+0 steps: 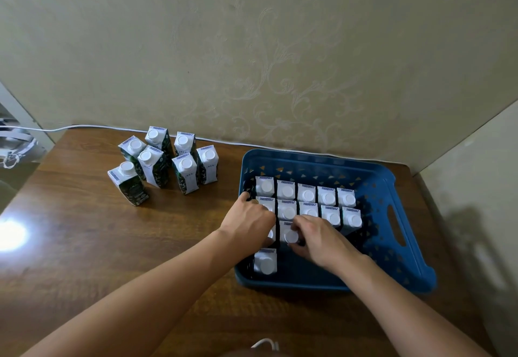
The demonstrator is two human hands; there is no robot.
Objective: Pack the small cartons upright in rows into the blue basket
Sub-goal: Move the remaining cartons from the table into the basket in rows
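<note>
Head view: a blue basket (392,188) on a wooden table (84,244) holds two full rows of upright cartons. The right hand (322,240) pinches a third-row carton (291,234) by its cap; the left hand (249,223) curls over its neighbour. Tilting it could topple neighbours. Seven unpacked cartons (168,160) stand left.

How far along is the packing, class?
Done: two full rows stand upright at the far end of the blue basket. In hand: both hands, left hand and right hand, seat third-row cartons. Left: seven cartons on the table.
</note>
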